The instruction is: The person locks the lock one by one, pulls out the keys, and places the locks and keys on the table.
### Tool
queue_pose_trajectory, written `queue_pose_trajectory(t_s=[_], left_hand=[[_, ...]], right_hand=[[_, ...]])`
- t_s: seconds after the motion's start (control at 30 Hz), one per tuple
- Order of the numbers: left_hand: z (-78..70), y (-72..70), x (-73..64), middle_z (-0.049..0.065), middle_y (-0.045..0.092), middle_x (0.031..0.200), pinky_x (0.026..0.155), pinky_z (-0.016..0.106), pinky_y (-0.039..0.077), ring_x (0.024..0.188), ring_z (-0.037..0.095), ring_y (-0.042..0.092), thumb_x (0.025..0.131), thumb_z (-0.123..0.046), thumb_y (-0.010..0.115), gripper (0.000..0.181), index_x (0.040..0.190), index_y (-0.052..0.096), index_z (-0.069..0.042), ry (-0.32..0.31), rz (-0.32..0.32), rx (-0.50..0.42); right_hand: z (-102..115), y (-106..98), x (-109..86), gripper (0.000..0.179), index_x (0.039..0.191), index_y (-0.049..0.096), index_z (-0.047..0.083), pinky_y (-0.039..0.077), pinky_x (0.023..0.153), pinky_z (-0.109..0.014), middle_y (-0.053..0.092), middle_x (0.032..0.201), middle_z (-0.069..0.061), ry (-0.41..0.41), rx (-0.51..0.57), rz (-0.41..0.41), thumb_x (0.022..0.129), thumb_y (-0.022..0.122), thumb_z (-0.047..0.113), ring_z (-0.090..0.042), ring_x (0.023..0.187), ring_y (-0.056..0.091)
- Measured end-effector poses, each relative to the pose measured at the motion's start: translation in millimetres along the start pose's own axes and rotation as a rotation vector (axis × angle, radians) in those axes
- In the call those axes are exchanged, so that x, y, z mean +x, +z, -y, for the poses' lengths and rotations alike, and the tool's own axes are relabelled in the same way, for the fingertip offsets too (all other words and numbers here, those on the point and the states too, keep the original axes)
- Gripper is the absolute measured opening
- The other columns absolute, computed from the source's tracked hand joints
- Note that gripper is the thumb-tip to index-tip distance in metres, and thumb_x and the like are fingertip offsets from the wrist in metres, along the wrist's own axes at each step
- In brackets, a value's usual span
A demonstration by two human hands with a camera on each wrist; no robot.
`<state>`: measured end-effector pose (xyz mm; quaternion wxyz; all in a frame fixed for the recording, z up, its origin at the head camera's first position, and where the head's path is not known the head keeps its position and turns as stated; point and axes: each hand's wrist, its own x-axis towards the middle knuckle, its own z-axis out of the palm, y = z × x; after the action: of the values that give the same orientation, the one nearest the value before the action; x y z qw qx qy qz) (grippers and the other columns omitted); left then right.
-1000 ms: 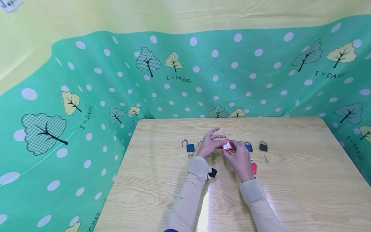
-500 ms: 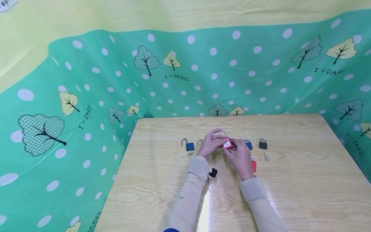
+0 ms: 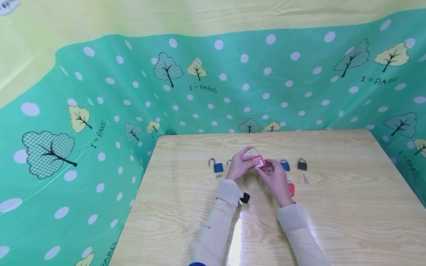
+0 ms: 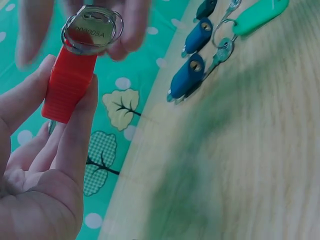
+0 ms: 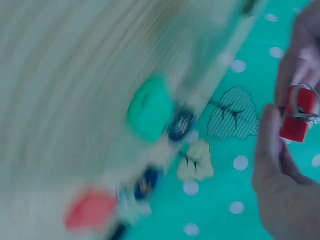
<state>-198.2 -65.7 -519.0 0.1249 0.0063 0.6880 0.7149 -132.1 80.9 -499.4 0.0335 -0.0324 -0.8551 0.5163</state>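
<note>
In the head view my left hand (image 3: 238, 166) pinches a red padlock (image 3: 257, 162), whose white label faces up and whose shackle points away. The left wrist view shows thumb and fingers on either side of the red body. At the padlock's near end is a key (image 4: 90, 32) with metal rings, its head marked with small print. My right hand (image 3: 275, 179) is close around that end. In the left wrist view its blurred fingers lie on both sides of the key head, with a gap between the thumb and the key.
A blue padlock (image 3: 217, 167) with keys lies to the left, its shackle up. On the right lie another blue padlock (image 3: 285, 164), a black padlock (image 3: 302, 164), a loose key (image 3: 306, 180) and a red tag (image 3: 291, 190). A green tag (image 4: 260, 17) shows in the left wrist view.
The red padlock tips a little to the left within my hands. Both hands stay in nearly the same place, and the things on the table lie as before.
</note>
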Motion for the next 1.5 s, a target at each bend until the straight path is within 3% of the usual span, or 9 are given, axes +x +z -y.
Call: queue_pose_trajectory(t_s=[0.13, 0.27, 0.43, 0.67, 0.9, 0.97, 1.07, 1.3, 1.5], left_hand=[[-4.5, -4.7, -0.4, 0.004, 0.074, 0.108, 0.085, 0.041, 0.058, 0.095, 0.018, 0.071, 0.080, -0.017, 0.084, 0.063, 0.134, 0.059, -0.038, 0.019, -0.036, 0.000], [-9.1, -7.9, -1.5, 0.004, 0.074, 0.107, 0.090, 0.051, 0.055, 0.091, 0.018, 0.072, 0.080, -0.018, 0.084, 0.063, 0.135, 0.059, -0.036, 0.025, -0.025, -0.017], [-12.3, -9.5, -1.9, 0.004, 0.075, 0.105, 0.092, 0.055, 0.053, 0.088, 0.015, 0.071, 0.081, -0.017, 0.083, 0.067, 0.142, 0.055, -0.026, 0.031, -0.009, 0.002], [-15.7, -6.8, -1.7, 0.002, 0.075, 0.105, 0.078, 0.031, 0.059, 0.089, 0.014, 0.071, 0.081, -0.014, 0.083, 0.069, 0.143, 0.054, -0.026, 0.043, -0.026, 0.074], [-15.9, -7.4, -0.3, 0.005, 0.075, 0.106, 0.084, 0.042, 0.058, 0.090, 0.016, 0.072, 0.081, -0.011, 0.082, 0.067, 0.141, 0.055, -0.026, 0.069, -0.003, 0.096], [-15.3, -8.6, -0.1, 0.004, 0.075, 0.106, 0.083, 0.039, 0.058, 0.090, 0.017, 0.072, 0.081, -0.012, 0.082, 0.066, 0.140, 0.056, -0.026, 0.064, 0.004, 0.092], [-15.2, -9.9, 0.1, 0.002, 0.075, 0.107, 0.081, 0.033, 0.058, 0.094, 0.016, 0.071, 0.082, -0.016, 0.082, 0.066, 0.140, 0.055, -0.028, 0.058, 0.010, 0.101], [-16.6, -13.8, 0.2, 0.006, 0.075, 0.108, 0.078, 0.029, 0.057, 0.094, 0.018, 0.072, 0.082, -0.014, 0.082, 0.061, 0.137, 0.058, -0.026, 0.081, 0.023, 0.039], [-13.9, -12.5, 0.7, 0.006, 0.075, 0.108, 0.082, 0.032, 0.057, 0.095, 0.019, 0.072, 0.081, -0.017, 0.083, 0.064, 0.139, 0.057, -0.024, 0.087, 0.019, 0.009]], right_hand=[[-3, -1, 2.0, 0.056, 0.132, 0.054, -0.005, 0.055, 0.093, -0.042, 0.064, 0.123, -0.025, 0.160, 0.229, 0.114, 0.100, 0.058, 0.040, -0.033, 0.111, 0.064], [-5, -1, 3.8, 0.047, 0.123, 0.061, -0.007, 0.056, 0.092, -0.039, 0.067, 0.118, -0.023, 0.213, 0.336, 0.176, 0.103, 0.054, 0.035, -0.028, 0.107, 0.065], [-5, 0, 3.2, 0.044, 0.123, 0.062, -0.002, 0.055, 0.092, -0.039, 0.066, 0.119, -0.021, 0.233, 0.299, 0.172, 0.101, 0.057, 0.036, -0.028, 0.107, 0.064], [-7, 4, 3.2, 0.037, 0.116, 0.064, -0.001, 0.058, 0.086, -0.039, 0.069, 0.108, -0.020, 0.208, 0.238, 0.081, 0.096, 0.067, 0.030, -0.032, 0.100, 0.067], [-2, 6, 0.9, 0.029, 0.105, 0.067, 0.001, 0.054, 0.066, -0.022, 0.069, 0.094, -0.012, 0.197, 0.117, 0.006, 0.093, 0.071, 0.026, -0.029, 0.087, 0.069], [1, 6, -0.2, 0.027, 0.104, 0.067, 0.000, 0.051, 0.063, -0.020, 0.069, 0.093, -0.012, 0.199, 0.118, 0.001, 0.093, 0.071, 0.025, -0.032, 0.087, 0.069], [4, 5, -1.4, 0.027, 0.105, 0.067, 0.001, 0.052, 0.064, -0.022, 0.069, 0.094, -0.013, 0.210, 0.131, 0.003, 0.094, 0.070, 0.026, -0.035, 0.091, 0.069], [5, 4, -4.2, 0.029, 0.108, 0.067, 0.003, 0.057, 0.081, -0.043, 0.070, 0.101, -0.016, 0.232, 0.218, 0.029, 0.095, 0.068, 0.029, -0.036, 0.096, 0.067], [8, 2, -6.1, 0.029, 0.108, 0.066, 0.002, 0.058, 0.079, -0.041, 0.071, 0.099, -0.015, 0.240, 0.255, 0.019, 0.095, 0.068, 0.028, -0.036, 0.094, 0.067]])
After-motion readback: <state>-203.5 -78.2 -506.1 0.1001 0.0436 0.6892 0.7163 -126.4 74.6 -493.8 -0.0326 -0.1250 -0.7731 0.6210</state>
